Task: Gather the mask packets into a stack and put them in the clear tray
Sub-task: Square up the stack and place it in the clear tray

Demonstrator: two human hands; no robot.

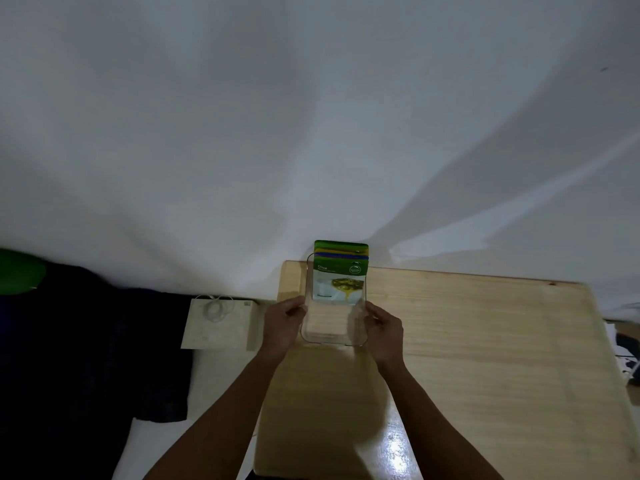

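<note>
On table [467, 341]: both grips clasp clear tray [332, 337]; mask packets [340, 271] upright, leaning away.

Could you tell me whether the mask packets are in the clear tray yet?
In: the mask packets stand stacked inside the clear tray.

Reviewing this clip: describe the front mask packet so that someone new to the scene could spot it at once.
Start at the wooden table and go to its far left corner, where the left hand and right hand grip the clear tray. A stack of packets stands in it. The front packet alone shows its whole face: green band reading "Olive" over white.
</note>
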